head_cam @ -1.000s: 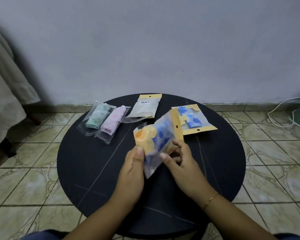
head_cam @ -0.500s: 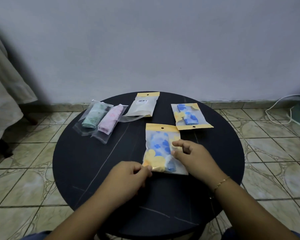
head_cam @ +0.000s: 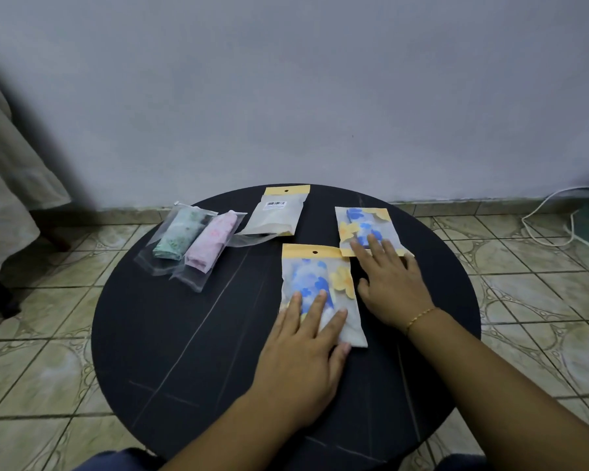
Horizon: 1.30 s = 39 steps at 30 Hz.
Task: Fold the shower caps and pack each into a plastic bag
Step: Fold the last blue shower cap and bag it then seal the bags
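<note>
On the round black table (head_cam: 170,334) the left hand (head_cam: 300,362) lies flat, fingers straight, pressing the near end of a yellow-topped bag (head_cam: 317,283) holding a blue-flowered shower cap; the right hand (head_cam: 388,283), fingers also straight, rests just beside it, its fingertips on a second such bag (head_cam: 364,226).

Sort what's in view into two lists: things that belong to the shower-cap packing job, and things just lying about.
Part of the job:
- near blue-flowered bag, under the left hand
- far blue-flowered bag, touched by the right hand
- green cap bag
- pink cap bag
- barcode bag

Just lying about:
- white cable
- hanging cloth
- black table
</note>
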Tool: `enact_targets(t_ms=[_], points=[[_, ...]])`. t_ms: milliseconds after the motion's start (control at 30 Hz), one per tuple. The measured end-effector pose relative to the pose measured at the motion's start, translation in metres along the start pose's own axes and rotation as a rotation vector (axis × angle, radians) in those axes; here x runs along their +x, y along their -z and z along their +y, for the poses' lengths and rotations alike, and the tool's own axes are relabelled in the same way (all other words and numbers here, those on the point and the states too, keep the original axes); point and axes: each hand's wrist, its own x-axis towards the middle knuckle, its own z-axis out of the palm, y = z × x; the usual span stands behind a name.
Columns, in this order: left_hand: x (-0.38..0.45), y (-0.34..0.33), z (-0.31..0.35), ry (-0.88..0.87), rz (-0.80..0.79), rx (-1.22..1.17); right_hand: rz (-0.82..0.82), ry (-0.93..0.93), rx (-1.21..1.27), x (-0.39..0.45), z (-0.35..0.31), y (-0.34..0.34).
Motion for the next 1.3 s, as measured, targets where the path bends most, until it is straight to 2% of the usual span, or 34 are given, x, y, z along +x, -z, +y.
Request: enact_targets(t_ms=[100,233,333,433,567,667,800,867,967,1067,1133,1300], points=[[0.012,-0.007,0.001,0.030,-0.031,-0.015,-0.080,-0.064,0.019,0.003,0.004,-0.004],[0.026,-0.010,0.001,0.014,-0.043,-0.031,-0.038,-0.134,-0.001,-0.004,0.013,0.000],[0.038,-0.008,0.002,0.029,-0.077,-0.169,-0.033,-0.199,-0.031,-0.011,0.022,0.005],[0.050,-0.012,0.007,0.041,0.005,-0.171,-0.031,-0.232,-0.068,-0.015,0.031,0.010],[0.069,-0.015,0.008,0.077,0.089,-0.219,0.022,-0.232,-0.080,-0.017,0.038,0.013],[0.073,-0.016,0.010,0.104,0.102,-0.235,-0.045,-0.228,-0.012,-0.017,0.042,0.010],[0.068,-0.019,0.014,0.074,0.114,-0.218,-0.083,-0.295,-0.056,-0.020,0.037,0.018],[0.066,-0.019,0.014,0.072,0.103,-0.225,-0.035,-0.296,-0.037,-0.020,0.033,0.029],[0.065,-0.021,0.013,0.065,0.105,-0.226,0.056,-0.173,-0.027,-0.015,0.037,0.038],[0.063,-0.022,0.012,0.067,0.088,-0.230,-0.199,-0.126,0.021,-0.013,0.050,0.035],[0.062,-0.022,0.012,0.079,0.066,-0.231,-0.281,-0.143,0.023,-0.015,0.055,0.032],[0.061,-0.019,0.014,0.082,0.053,-0.222,-0.073,-0.169,0.015,-0.012,0.047,0.032]])
